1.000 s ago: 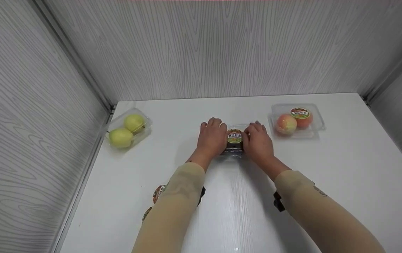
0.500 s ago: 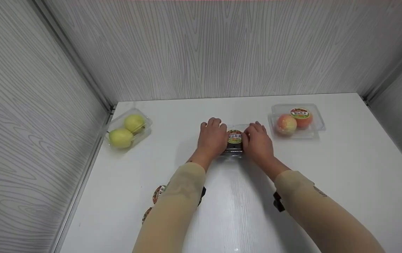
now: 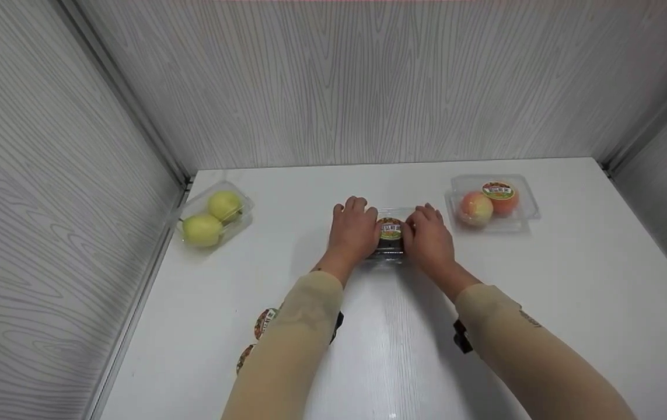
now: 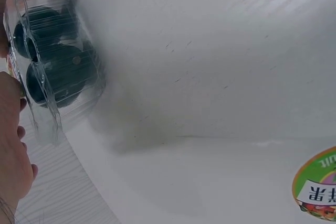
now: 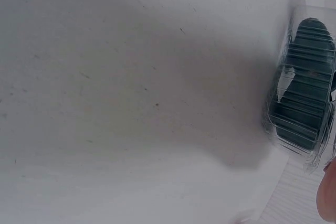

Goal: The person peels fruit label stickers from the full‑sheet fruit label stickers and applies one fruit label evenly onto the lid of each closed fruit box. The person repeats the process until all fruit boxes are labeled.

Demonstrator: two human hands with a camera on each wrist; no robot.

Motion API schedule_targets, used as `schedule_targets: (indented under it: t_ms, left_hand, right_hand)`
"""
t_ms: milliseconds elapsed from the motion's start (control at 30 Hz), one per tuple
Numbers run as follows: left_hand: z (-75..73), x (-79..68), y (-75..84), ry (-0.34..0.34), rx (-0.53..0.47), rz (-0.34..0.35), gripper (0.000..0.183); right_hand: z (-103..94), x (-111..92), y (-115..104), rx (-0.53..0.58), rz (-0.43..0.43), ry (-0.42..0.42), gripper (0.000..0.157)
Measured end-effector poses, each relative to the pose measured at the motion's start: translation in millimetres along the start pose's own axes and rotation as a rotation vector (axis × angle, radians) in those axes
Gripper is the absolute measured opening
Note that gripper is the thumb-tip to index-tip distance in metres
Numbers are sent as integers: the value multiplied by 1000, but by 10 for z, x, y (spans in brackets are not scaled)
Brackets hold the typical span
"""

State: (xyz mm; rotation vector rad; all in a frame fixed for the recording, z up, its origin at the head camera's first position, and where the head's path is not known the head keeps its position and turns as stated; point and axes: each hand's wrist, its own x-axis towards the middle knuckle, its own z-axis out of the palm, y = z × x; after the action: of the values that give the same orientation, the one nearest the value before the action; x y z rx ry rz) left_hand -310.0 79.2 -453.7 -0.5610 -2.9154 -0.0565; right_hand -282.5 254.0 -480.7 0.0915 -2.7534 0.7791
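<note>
A clear plastic fruit box (image 3: 389,256) stands on the white table, with an oval printed sticker (image 3: 391,229) on its lid. Dark, rounded fruits (image 4: 60,74) show through its ribbed wall in both wrist views; their kind is unclear. My left hand (image 3: 354,231) grips the left side of the box, thumb beside the sticker. On the opposite side my right hand (image 3: 429,235) holds the box, its thumb close to the sticker's right edge. Both hands have bent fingers over the lid, which hide much of the box.
At the left, a clear box (image 3: 233,234) holds two yellow-green pears (image 3: 202,230). Another clear box (image 3: 464,182), with two reddish peach-like fruits (image 3: 476,208) and a sticker, stands at the right. Loose stickers (image 3: 264,322) lie partly under the left forearm. Panels wall the table.
Both hands stay at the box with almost no movement. The whole head view has shifted very slightly downward.
</note>
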Motion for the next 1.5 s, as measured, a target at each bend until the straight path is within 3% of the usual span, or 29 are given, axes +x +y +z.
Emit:
schedule_targets:
  t_ms: [167, 367, 700, 867, 1033, 1500]
  left_hand:
    - [-11, -13, 2, -3, 3, -15, 39]
    - [-3, -51, -10, 56, -5, -33, 41]
    - [3, -79, -36, 59, -31, -77, 51]
    - [36, -106, -63, 115, -77, -77, 55]
    - [72, -100, -85, 126, -114, -91, 60]
    - [201, -18, -71, 96, -228, -88, 62]
  right_hand:
    - [-12, -6, -2, 1, -6, 11, 20]
    - [-46, -14, 2, 23, -14, 28, 22]
    - [-99, -36, 32, 44, 18, 19, 39]
    - [-106, -29, 50, 40, 13, -3, 54]
    - [-112, -2, 46, 37, -6, -38, 65]
    - [-27, 148, 107, 17, 27, -138, 72]
